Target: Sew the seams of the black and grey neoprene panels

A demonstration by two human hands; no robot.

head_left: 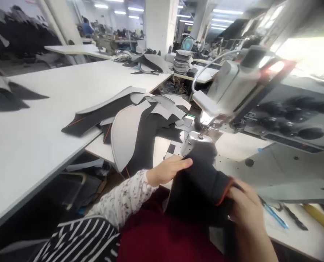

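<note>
A dark fabric piece (198, 178) with an orange edge hangs between my two hands, in front of the sewing machine (219, 87). My left hand (169, 170) pinches its upper left part, thumb on top. At the orange edge, my right hand (245, 203) is closed around the fabric, blurred, with its fingertips partly hidden by the fold. The cloth's far end lies close to the machine's needle and presser foot area (201, 134); whether it is under the foot I cannot tell.
Grey and black cut pieces (127, 134) lie left of the machine, across the edge of a white table (55, 83). Blue-handled tweezers or snips (276, 216) and a yellow object (319, 218) rest at the right. A stack of pieces (183, 62) stands behind. A person (87, 28) sits far back.
</note>
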